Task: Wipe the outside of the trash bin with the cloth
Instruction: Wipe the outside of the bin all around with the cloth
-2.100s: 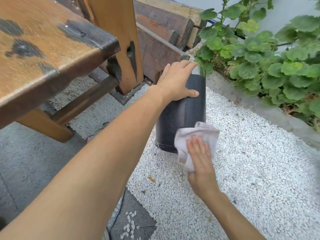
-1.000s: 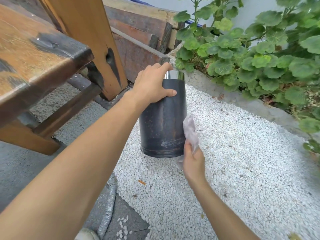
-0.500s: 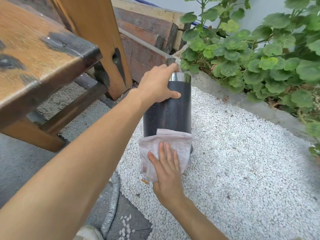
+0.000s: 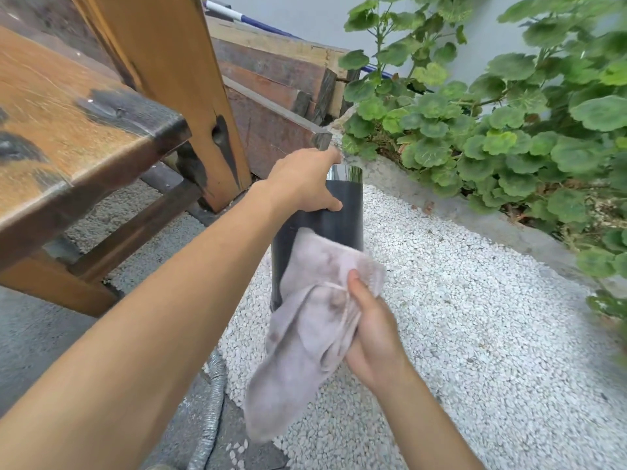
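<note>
At the far left a worn wooden bench [image 4: 68, 130] with dark stains stands on grey paving [image 4: 30, 334], and a thick upright wooden post [image 4: 176, 79] rises just behind its corner. Lower down, a ribbed silver hose [image 4: 212, 398] lies along the edge of the paving. Stacked wooden planks [image 4: 271, 72] lean behind the post. The left hand [image 4: 302, 181] reaches in from the lower left and grips the top of the trash bin [image 4: 342, 218], with its fingers curled over the shiny metal rim [image 4: 347, 173] and its thumb pressed on the dark side wall. The bin is a black cylinder standing upright on white gravel [image 4: 475, 334], near the foot of the post; the hand and the viewing angle hide its inside, so what it holds cannot be told. A greyish, soiled cloth [image 4: 305, 337] covers the lower front of the bin: its upper part lies against the wall, while its lower end hangs loose below the bin's base. The right hand [image 4: 373, 334] clutches the cloth in a bunch, thumb laid over a fold. To the right, a concrete kerb [image 4: 492, 225] borders the gravel, and round-leaved green plants [image 4: 509, 137] grow beyond it against a pale wall [image 4: 305, 15].
</note>
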Demonstrator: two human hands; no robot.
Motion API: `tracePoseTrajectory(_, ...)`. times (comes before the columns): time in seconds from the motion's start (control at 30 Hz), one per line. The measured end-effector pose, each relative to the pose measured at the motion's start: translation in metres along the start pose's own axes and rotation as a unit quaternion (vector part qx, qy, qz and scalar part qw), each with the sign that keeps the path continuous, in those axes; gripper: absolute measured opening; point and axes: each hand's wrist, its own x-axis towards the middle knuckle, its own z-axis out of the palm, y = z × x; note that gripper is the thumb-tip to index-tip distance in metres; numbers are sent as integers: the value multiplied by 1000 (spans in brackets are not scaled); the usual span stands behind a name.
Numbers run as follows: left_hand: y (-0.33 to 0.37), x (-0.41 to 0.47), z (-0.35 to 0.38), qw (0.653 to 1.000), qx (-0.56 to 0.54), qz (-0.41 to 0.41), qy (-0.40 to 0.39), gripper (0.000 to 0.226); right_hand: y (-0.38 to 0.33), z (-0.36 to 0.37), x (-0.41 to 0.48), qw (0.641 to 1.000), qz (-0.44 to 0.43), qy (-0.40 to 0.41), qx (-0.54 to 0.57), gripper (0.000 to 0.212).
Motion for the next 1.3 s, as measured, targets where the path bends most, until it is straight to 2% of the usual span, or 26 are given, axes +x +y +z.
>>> tracePoseTrajectory(0.13,7,9,-3,999,-13,-11,33,58,-50,-14,-2,999,-5,-11,47,44)
tracePoseTrajectory(0.23,22,17,-4,999,-6,-3,44,32,-94,-17,-2,998,-55,-16,39,43)
tracePoseTrajectory(0.27,28,19,-4,999,-1,-8,45,32,-109,-18,0,997,-78,-11,28,42)
tracePoseTrajectory(0.37,49,25,-6,998,25,-36,34,38,-153,-20,9,992,-129,12,-5,38)
tracePoseTrajectory(0.5,69,36,-10,998,45,-44,-17,11,-198,-24,17,988,-148,39,-35,34)
tracePoseTrajectory(0.57,72,39,-15,997,26,-23,-74,15,-213,-29,17,984,-161,50,-61,29)
tracePoseTrajectory(0.63,67,35,-18,995,21,16,-97,21,-225,-33,16,978,-175,53,-97,28)
tracePoseTrajectory(0.8,33,18,-49,989,-1,121,-79,17,-242,-43,23,961,-216,79,-152,26)
tracePoseTrajectory(0.93,22,11,-68,982,-35,163,-88,11,-235,-45,35,957,-221,97,-162,24)
tracePoseTrajectory(1.07,17,14,-44,979,35,181,-89,6,-222,-50,46,959,-203,101,-172,40)
tracePoseTrajectory(1.17,2,15,-18,979,80,166,-84,2,-211,-55,50,959,-186,104,-187,34)
tracePoseTrajectory(1.3,-14,16,-6,989,59,133,-30,46,-199,-57,54,966,-164,118,-162,43)
